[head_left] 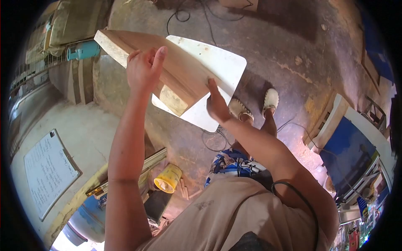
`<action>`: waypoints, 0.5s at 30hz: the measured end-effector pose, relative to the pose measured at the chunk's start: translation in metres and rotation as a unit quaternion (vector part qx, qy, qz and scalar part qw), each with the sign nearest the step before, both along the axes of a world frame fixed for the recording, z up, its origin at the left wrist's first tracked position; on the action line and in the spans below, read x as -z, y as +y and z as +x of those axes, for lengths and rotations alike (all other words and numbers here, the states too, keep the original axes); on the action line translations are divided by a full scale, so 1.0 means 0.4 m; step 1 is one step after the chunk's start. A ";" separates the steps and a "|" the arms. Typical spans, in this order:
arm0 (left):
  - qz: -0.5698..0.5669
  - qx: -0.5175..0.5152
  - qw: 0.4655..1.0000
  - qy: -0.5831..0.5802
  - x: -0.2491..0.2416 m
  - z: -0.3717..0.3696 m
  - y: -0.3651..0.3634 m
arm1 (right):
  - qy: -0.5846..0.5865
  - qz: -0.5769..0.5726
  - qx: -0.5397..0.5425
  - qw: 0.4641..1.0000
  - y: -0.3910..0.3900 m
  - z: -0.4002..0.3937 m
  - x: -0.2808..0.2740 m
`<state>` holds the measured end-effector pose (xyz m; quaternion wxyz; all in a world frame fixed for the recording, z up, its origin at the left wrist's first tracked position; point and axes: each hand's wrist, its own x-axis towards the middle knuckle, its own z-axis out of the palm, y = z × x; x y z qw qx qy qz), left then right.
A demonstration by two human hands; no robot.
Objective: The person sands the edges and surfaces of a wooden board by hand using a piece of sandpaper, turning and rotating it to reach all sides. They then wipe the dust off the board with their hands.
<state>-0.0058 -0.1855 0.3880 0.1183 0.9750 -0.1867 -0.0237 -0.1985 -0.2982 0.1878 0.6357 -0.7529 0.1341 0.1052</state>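
Observation:
I hold a thick wooden board up in front of me, tilted, with its rough cut end facing me. My left hand grips the board's upper edge near the middle, fingers curled over it. My right hand presses against the board's lower right side, fingers pointing up. Behind the board lies a white rounded panel, partly hidden by it; whether it touches the board I cannot tell.
Below is a stained concrete floor with black cables. A yellow cup, a whiteboard with writing, a blue gas cylinder and a blue-topped machine stand around my feet.

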 end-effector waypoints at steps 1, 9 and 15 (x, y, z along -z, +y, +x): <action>-0.005 0.000 1.000 -0.011 0.001 0.000 -0.002 | -0.073 0.009 0.016 0.997 0.006 -0.007 -0.050; -0.023 -0.015 0.999 -0.018 0.047 0.009 0.046 | 0.069 0.133 -0.140 0.979 -0.151 0.008 -0.070; -0.025 -0.068 0.996 0.049 0.031 0.012 0.025 | 0.196 -0.217 -0.346 0.891 -0.654 -0.179 -0.310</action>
